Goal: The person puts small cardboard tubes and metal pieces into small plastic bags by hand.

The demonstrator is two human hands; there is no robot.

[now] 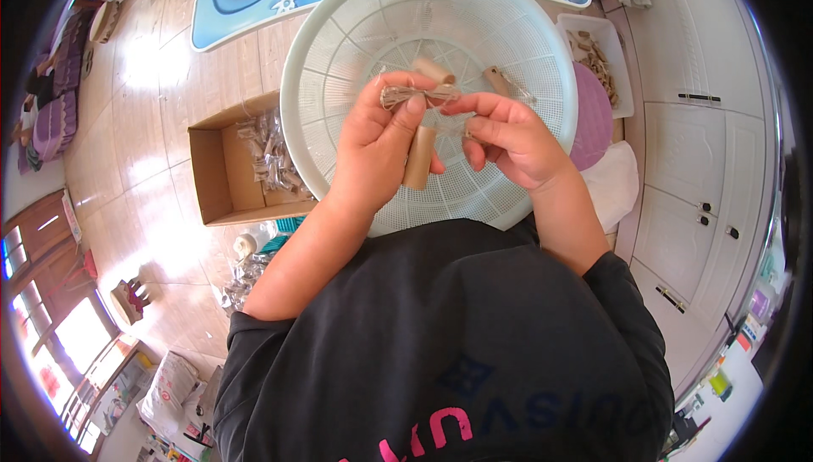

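My left hand (366, 144) is closed on a small looped bundle of thin brown cord (405, 98), pinched between thumb and forefinger. A short brown cardboard tube (418, 161) hangs down below the same thumb, held against the fingers. My right hand (518, 144) is curled close by on the right, its forefinger at the bundle's right end. Its thumb and other fingers press together; whatever lies between them is too small to name. Both hands are above a large round pale green mesh basket (292, 94). Inside it lie two more tubes (434, 71) (497, 81), the right one beside a clear wrapper.
Left of the basket stands an open cardboard box (212, 178) with several wrapped tubes. At its right are a white bin (622, 81) of brown pieces and a purple round seat (593, 115). A blue patterned table (246, 9) lies beyond; white cabinets (686, 153) line the right.
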